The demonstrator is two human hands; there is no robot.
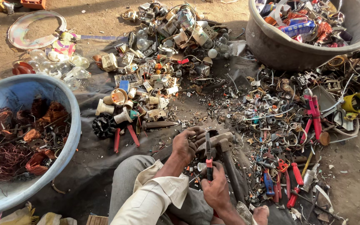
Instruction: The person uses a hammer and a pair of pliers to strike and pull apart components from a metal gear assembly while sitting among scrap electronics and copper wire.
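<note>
My left hand (187,143) is closed around a small piece of scrap, pressed low against the dark cloth (92,166) beside a hammer (226,154). My right hand (216,188) grips red-handled pliers (208,156), jaws pointing up toward the piece in the left hand. The hammer's head lies just right of the left hand, its handle running toward me. What the left hand holds is mostly hidden by the fingers.
A blue basin (69,104) of copper wire stands at left. A grey tub (271,46) of scrap stands at top right. Bulb parts (59,66), sockets and metal bits are heaped across the cloth. Red-handled tools (313,114) and screwdrivers (296,183) lie at right.
</note>
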